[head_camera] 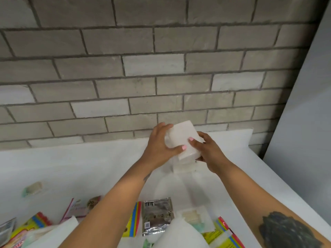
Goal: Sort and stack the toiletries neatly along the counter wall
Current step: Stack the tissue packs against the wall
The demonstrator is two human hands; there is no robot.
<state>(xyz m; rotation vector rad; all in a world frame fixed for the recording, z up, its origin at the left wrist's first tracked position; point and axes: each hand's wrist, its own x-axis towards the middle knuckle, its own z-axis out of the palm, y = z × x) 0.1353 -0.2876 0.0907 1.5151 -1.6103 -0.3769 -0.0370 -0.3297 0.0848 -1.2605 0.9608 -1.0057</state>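
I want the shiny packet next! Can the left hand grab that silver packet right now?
Probably not yet. The left hand and right hand both grip the white block near the wall. The silver packet lies uncovered, so a freed hand could likely reach it.

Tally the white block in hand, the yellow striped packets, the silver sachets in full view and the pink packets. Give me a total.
White block, gripped by left hand and right hand: 1
Yellow striped packets: 3
Silver sachet: 1
Pink packet: 1
Total: 6
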